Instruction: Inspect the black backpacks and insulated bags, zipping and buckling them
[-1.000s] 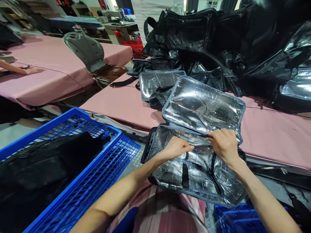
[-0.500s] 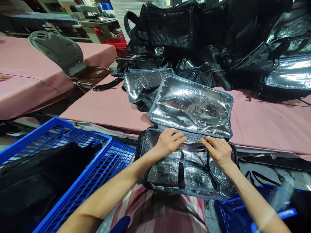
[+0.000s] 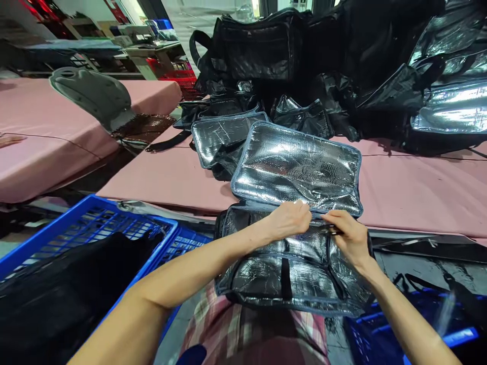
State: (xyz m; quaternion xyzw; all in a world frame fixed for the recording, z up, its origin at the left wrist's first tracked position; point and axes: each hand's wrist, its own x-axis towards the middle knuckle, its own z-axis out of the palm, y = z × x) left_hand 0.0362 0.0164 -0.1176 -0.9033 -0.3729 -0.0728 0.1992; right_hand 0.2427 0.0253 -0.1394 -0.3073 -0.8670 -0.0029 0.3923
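An insulated bag (image 3: 262,276) with a silver foil lining lies open in front of me, its foil-lined lid (image 3: 299,165) folded back onto the pink table. My left hand (image 3: 291,220) is closed at the blue-grey edging along the lid's hinge; what its fingertips pinch is hidden. Just to the right, my right hand (image 3: 348,233) is bent over the same edging. Its thumb and fingers are closed around a small dark tool (image 3: 334,229) that looks like thread snips, mostly covered by the hand. A black strap (image 3: 285,279) crosses the lining of the bag's near wall.
Another foil-lined bag (image 3: 216,137) lies behind the lid on the pink table (image 3: 403,192). Large black bags (image 3: 258,48) are piled at the back. Blue crates (image 3: 85,203) with dark fabric stand to the left, and another blue crate (image 3: 375,329) is at lower right. A grey chair (image 3: 91,94) stands between tables.
My left hand has moved right along the hinge edging, closer to my right hand, and its fingers have closed. My right hand has shifted slightly right.
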